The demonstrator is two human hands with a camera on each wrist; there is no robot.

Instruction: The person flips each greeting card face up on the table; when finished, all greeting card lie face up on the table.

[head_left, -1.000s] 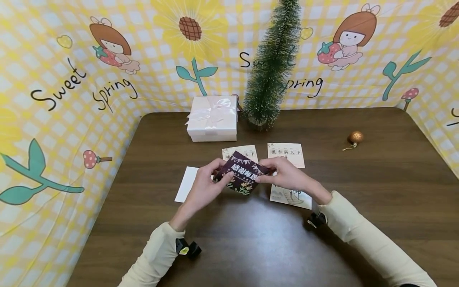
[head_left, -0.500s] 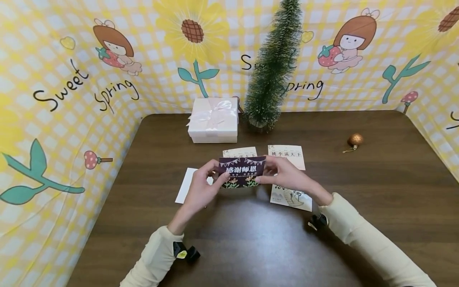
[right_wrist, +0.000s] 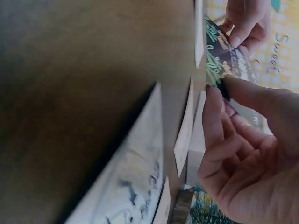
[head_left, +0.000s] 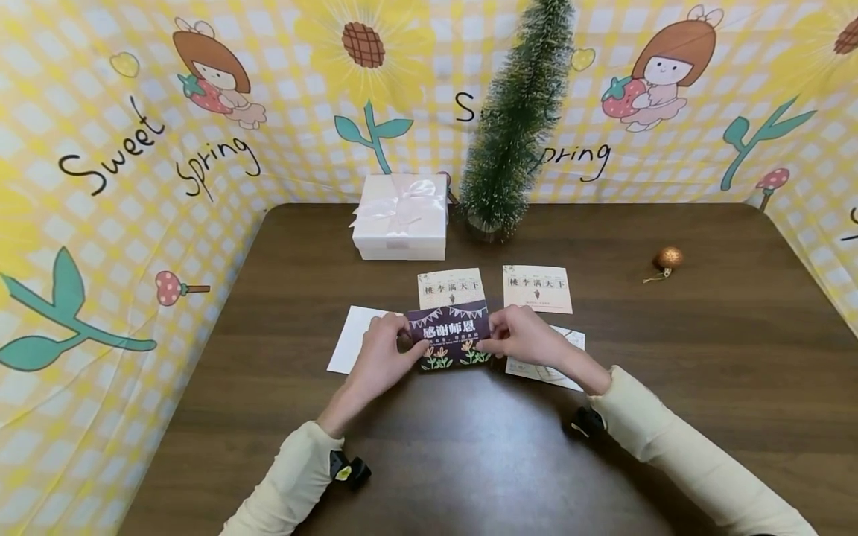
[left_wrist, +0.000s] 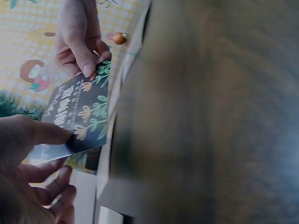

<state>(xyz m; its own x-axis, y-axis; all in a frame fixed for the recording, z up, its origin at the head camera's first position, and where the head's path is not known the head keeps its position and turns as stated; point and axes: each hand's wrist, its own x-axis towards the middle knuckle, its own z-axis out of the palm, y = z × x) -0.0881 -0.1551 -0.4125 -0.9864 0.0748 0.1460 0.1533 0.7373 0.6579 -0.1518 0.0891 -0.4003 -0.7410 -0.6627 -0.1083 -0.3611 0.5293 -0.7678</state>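
Both hands pinch one small dark card (head_left: 449, 335) by its short ends, the left hand (head_left: 380, 356) on its left edge and the right hand (head_left: 524, 336) on its right edge, thumbs on the printed face and fingers curled behind; the card sits low over the middle of the brown wooden table (head_left: 670, 417), its lower edge at or just above the top, and I cannot tell whether it touches. It is a flat rectangle of glossy stock, deep purple with white characters, a bunting line and little flowers along the bottom. Just behind it lies a cream card (head_left: 450, 286) with black characters, partly covered by the dark one, and beside that a second cream card (head_left: 538, 288). A blank white card (head_left: 350, 348) lies partly under the left hand, and an illustrated card (head_left: 559, 366) lies under the right wrist. Farther back stand a white square gift box (head_left: 401, 219) tied with a satin ribbon and a bristly green miniature tree (head_left: 512, 119). A small gold bauble (head_left: 668, 257) rests well apart to the right. A soft checked yellow backdrop (head_left: 121, 223) walls the table
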